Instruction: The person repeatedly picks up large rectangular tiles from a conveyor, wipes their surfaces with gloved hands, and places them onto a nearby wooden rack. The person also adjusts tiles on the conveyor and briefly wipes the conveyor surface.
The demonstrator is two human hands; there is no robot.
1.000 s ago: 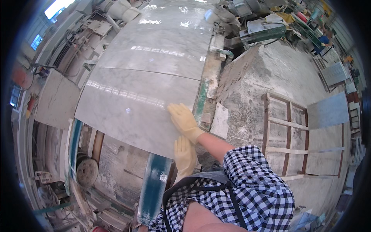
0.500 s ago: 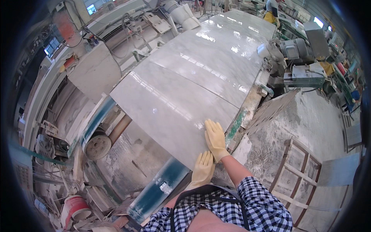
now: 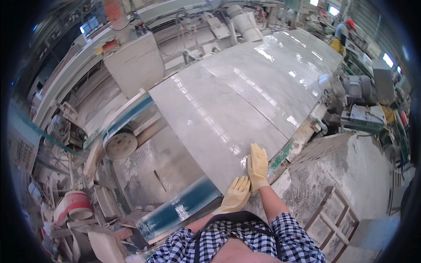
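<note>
Both my hands wear pale yellow rubber gloves and are at the near right corner of a glossy grey-white stone slab [image 3: 206, 127]. My right hand [image 3: 258, 165] lies flat on the slab beside its right edge, fingers stretched forward. Just left of it and nearer my body, my left hand [image 3: 237, 193] rests at the near edge, its extended fingers over the stone and close to the right wrist. Neither hand grasps anything visible. Beyond a thin straight seam, a second glossy slab [image 3: 280, 70] continues away from me.
A blue-and-white belt [image 3: 177, 210] and a roller [image 3: 121, 145] are left of the slab. Along the right stand motorised machinery [image 3: 359, 87] and a wooden frame [image 3: 333, 219]. Another person [image 3: 341, 35] is at the far right. A red-and-white bucket [image 3: 79, 205] sits lower left.
My view has shifted, so the slabs appear lower and farther right. My left hand has come closer to the right one, fingers now angled rightward. The right hand stays flat on the stone.
</note>
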